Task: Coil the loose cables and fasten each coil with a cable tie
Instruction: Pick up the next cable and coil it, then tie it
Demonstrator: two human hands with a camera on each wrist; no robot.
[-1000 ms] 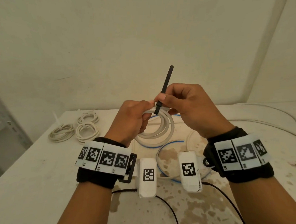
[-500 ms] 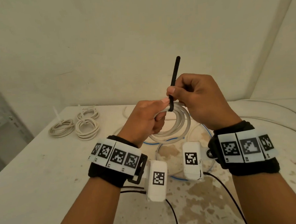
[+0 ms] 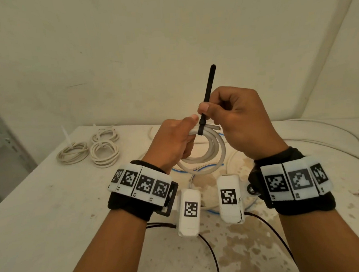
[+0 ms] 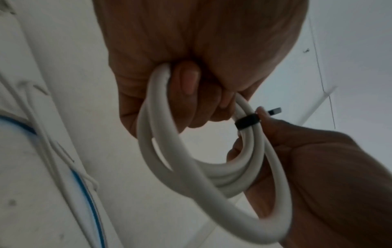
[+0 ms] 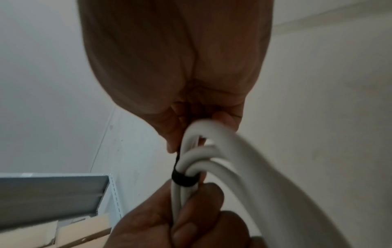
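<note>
A coil of thick white cable (image 3: 212, 155) hangs in the air above the table, gripped at its top by my left hand (image 3: 174, 142). A black cable tie (image 3: 206, 99) is looped tight round the coil's strands beside my left thumb, and its long tail points straight up. My right hand (image 3: 231, 116) pinches that tail just above the loop. In the left wrist view the black cable tie (image 4: 247, 121) wraps the white cable (image 4: 191, 176). In the right wrist view the cable tie (image 5: 183, 179) circles the bundled cable (image 5: 212, 161), with my left hand's fingers (image 5: 191, 218) gripping below.
Three tied white coils (image 3: 104, 153) lie at the table's back left. Loose white and blue-striped cables (image 3: 207, 167) curl on the stained table (image 3: 44, 226) under my hands, and more loose cable (image 3: 325, 149) runs along the right. A grey metal shelf (image 3: 0, 145) stands at the left.
Both hands have risen with the coil. My right hand has drawn the tie's tail further up, so the loop sits tighter round the strands.
</note>
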